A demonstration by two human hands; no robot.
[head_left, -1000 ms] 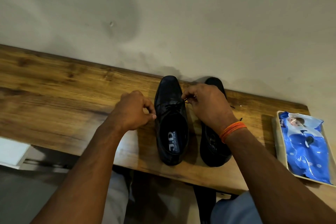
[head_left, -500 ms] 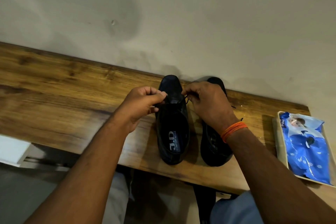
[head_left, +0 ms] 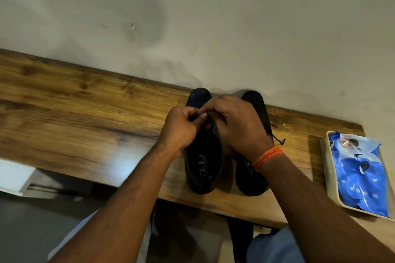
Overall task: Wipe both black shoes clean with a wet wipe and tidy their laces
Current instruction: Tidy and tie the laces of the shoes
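Item: pair of black shoes on wooden shelf [head_left: 85, 113], toes to wall, side by side, near but apart; left shoe [head_left: 203, 164] with printed insole showing; right shoe [head_left: 254, 179] partly under forearm.
Hands: left hand [head_left: 179, 128] and right hand [head_left: 237, 124] met over lacing of left shoe, fingers of both curled in and pinched close, apparently on its lace; lace itself hidden under fingers.
Loose lace [head_left: 275, 134] of right shoe trailing onto shelf, untied.
Wet wipe pack [head_left: 359, 175], blue, in pale tray [head_left: 327, 177] at right end of shelf, well apart from shoes; no wipe in either hand.
Step judged in hand: tying or tidying lace of left shoe.
Next move calls for: steady pinch on both ends, snug pull, then same for right shoe; state of wiping not tellable.
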